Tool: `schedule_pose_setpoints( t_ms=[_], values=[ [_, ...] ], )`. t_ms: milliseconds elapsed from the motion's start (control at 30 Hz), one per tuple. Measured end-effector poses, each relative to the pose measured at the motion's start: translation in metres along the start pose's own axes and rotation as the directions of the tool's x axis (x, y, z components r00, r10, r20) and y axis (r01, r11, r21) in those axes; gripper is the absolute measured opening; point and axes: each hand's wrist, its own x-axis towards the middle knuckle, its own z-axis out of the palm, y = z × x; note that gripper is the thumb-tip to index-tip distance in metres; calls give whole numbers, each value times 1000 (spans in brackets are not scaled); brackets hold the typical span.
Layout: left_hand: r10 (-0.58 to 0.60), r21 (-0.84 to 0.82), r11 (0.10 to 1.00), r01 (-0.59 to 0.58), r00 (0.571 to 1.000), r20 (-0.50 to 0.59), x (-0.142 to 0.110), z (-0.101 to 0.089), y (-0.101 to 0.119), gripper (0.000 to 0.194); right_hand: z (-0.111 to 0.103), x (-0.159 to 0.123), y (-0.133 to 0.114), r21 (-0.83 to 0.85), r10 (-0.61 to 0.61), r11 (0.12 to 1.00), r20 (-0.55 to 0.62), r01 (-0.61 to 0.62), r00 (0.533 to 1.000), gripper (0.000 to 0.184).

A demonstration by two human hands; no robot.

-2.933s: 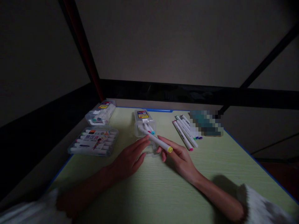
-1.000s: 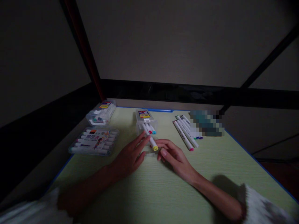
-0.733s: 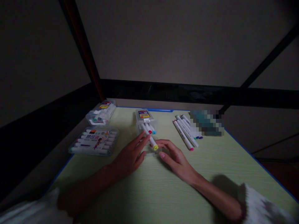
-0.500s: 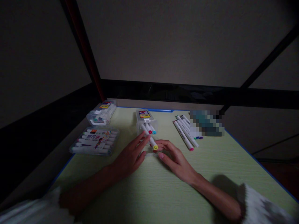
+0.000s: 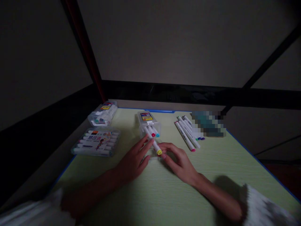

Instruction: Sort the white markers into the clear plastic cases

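Observation:
A white marker with a yellow end [image 5: 156, 146] slants out of the open end of a clear plastic case [image 5: 148, 117]. Its yellow end is pinched between the thumb and fingers of my right hand [image 5: 181, 163]. My left hand [image 5: 133, 163] lies open on the other side, fingertips touching the marker's barrel and thumb apart from it. Inside the case mouth, a red-ended marker [image 5: 152, 134] and a blue-ended marker [image 5: 157, 135] show. The case's clear flap [image 5: 154, 159] lies on the table beneath my hands, partly hidden by them.
Several loose white markers [image 5: 185, 136] lie on the right of the pale green table [image 5: 164, 201]. Beyond them is a blurred-out flat object [image 5: 208, 124]. At left are a flat marker case [image 5: 96, 142] and another clear case [image 5: 103, 113]. A blue strip [image 5: 162, 111] edges the table's back.
The case and the yellow-ended marker have shifted slightly toward me and to the right. My left hand has moved a little right with them, and my right thumb has closed nearer the marker's end.

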Motion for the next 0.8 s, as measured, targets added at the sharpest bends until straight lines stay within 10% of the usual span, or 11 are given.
schedule_pose_setpoints(
  t_ms=[800],
  values=[
    [-39,-35,999,38,999,-19,4,-3,0,50,0,0,1,-42,38,998,50,-36,998,21]
  ],
)
